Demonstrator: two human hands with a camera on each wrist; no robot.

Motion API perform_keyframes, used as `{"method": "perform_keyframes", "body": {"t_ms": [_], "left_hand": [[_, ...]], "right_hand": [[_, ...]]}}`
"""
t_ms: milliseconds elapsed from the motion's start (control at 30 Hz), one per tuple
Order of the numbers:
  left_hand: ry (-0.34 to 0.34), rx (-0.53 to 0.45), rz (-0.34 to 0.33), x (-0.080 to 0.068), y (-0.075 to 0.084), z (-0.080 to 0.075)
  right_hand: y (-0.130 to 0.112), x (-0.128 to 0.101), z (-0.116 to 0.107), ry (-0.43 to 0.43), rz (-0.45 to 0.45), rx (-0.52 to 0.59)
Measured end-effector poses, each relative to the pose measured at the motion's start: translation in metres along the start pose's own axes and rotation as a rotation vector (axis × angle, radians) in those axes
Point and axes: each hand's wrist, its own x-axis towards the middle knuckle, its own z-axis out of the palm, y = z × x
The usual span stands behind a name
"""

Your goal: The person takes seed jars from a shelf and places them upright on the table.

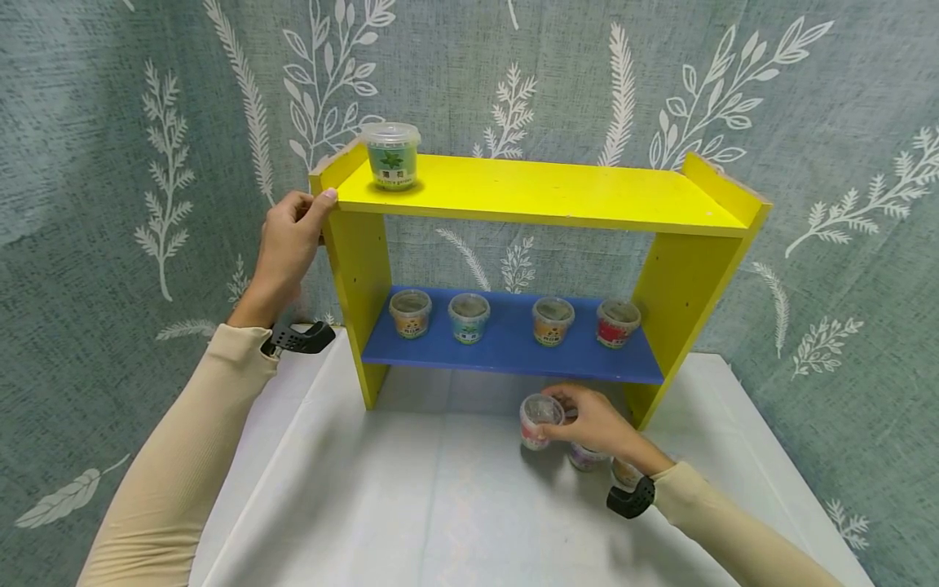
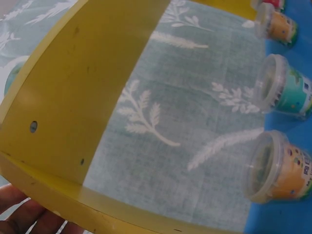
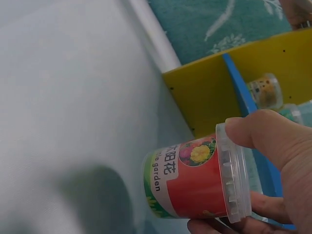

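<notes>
At the upper left corner of the yellow and blue shelf [image 1: 513, 208], my left hand [image 1: 289, 240] grips the side panel [image 2: 73, 87], thumb on its front edge. My right hand [image 1: 597, 420] holds a lidded clear plastic cup [image 3: 197, 180] with a red label and flower picture, pinched near the lid. In the head view the cup is above the white table, in front of the blue lower board. A green-labelled cup [image 1: 393, 163] stands on the top board at the left. Partly behind my right hand and wrist are a purple-labelled cup [image 1: 587, 459] and an orange-labelled cup [image 1: 625, 473].
On the blue board [image 1: 506, 359] stand several cups: an orange-labelled cup [image 1: 411, 316], a teal one [image 1: 468, 320], another orange one [image 1: 552, 324] and a red one [image 1: 616, 326]. A white cloth [image 1: 411, 505] covers the table. Patterned green fabric [image 1: 469, 90] hangs behind.
</notes>
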Motion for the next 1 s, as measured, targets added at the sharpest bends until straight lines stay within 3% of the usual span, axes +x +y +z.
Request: {"method": "perform_keyframes", "body": {"t_ms": [700, 1000], "left_hand": [[0.001, -0.002, 0.007, 0.001, 0.0, 0.0], [-0.002, -0.006, 0.008, 0.002, -0.001, 0.0]], "right_hand": [[0.008, 0.002, 0.014, 0.0, -0.036, -0.084], [0.006, 0.002, 0.019, -0.031, -0.117, -0.135]]}}
